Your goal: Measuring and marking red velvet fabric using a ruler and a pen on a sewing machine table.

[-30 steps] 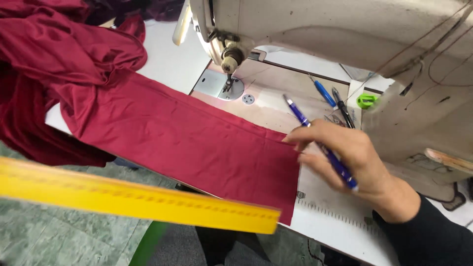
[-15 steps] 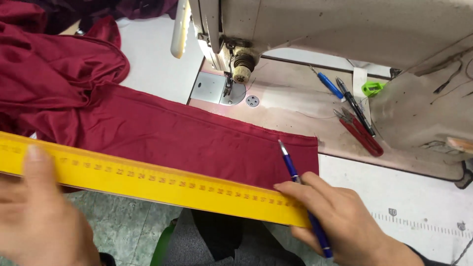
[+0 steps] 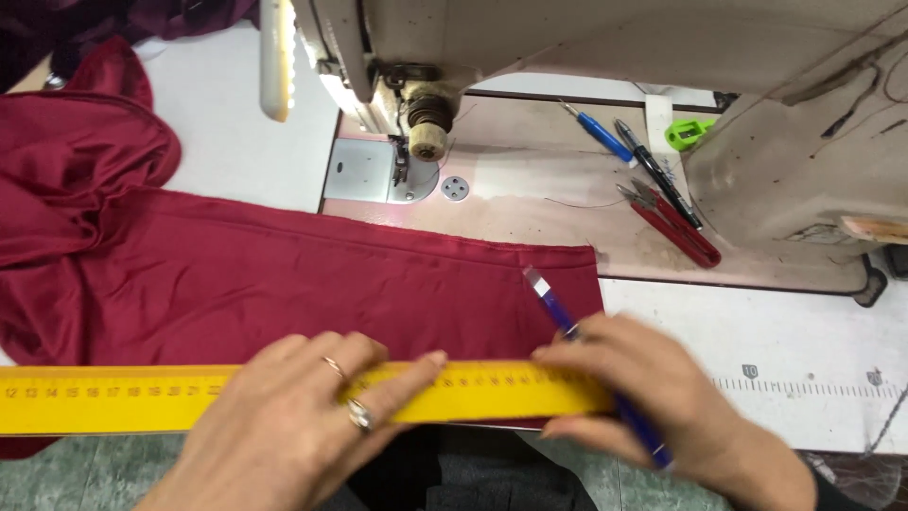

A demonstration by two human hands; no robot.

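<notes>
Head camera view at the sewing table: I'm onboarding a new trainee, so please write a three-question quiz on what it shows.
1. True or false: the left hand presses the yellow ruler flat on the dark red fabric.
2. What does the right hand hold?
A. red thread snips
B. a blue pen
C. a green clip
3. Fill in: the ruler lies along the fabric's ____ edge, the one closest to the person.

Key
1. True; the palm and fingers lie on the ruler.
2. B; the blue pen runs through the hand, while the red thread snips lie by the sewing machine.
3. Near.
</notes>
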